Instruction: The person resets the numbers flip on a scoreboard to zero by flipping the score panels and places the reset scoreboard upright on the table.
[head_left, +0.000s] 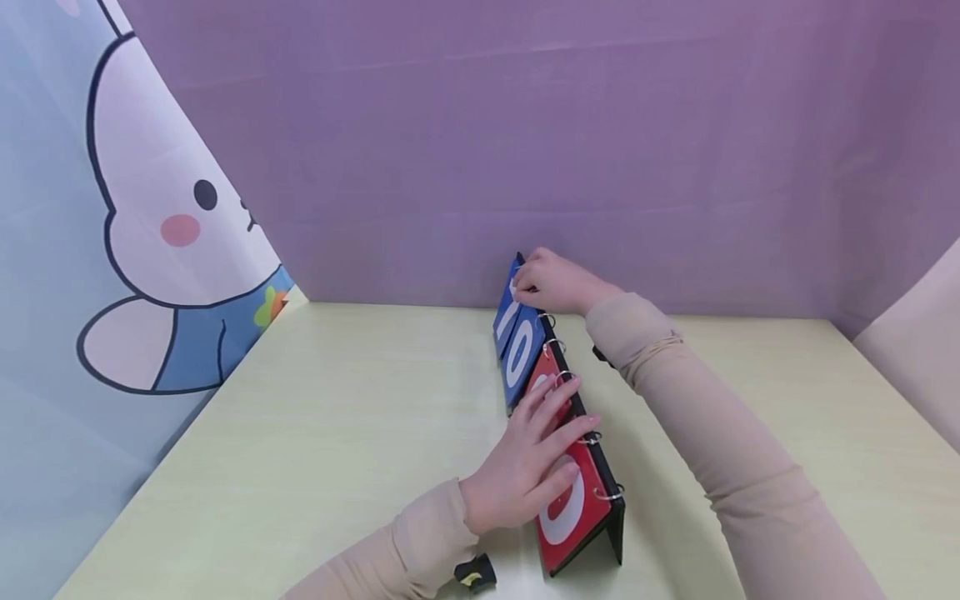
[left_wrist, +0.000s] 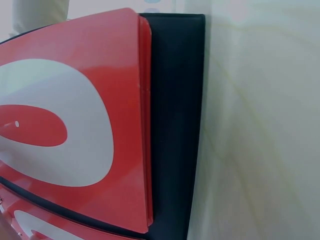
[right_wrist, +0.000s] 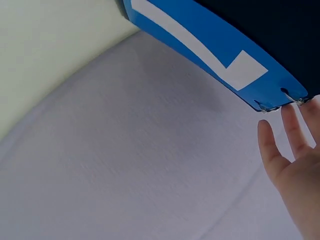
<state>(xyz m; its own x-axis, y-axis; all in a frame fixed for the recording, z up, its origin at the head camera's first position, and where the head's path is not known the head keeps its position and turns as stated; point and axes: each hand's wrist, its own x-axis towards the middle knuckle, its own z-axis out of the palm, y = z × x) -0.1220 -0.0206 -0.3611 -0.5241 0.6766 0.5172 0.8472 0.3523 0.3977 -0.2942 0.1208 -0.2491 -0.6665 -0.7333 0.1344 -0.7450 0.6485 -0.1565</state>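
Observation:
A tabletop flip scoreboard (head_left: 617, 533) stands like a tent on the table, its long top edge running away from me. White zeros mark its red cards (head_left: 570, 537) at the near end. Beyond them are a blue zero card (head_left: 520, 354) and, farthest, a blue one card (right_wrist: 200, 45), all hung on metal rings. My left hand (head_left: 525, 467) lies with spread fingers across the red cards, covering part of them. At the far end, my right hand (head_left: 558, 282) grips the top edge with bent fingers beside the blue one card. Its thumb is hidden in the right wrist view.
The pale table (head_left: 337, 417) extends on both sides of the scoreboard. A purple cloth (head_left: 525, 125) hangs close behind the far end, and a rabbit-printed cloth (head_left: 142, 250) hangs at the left. A small black object (head_left: 475, 573) with a yellow mark is beside the left cuff.

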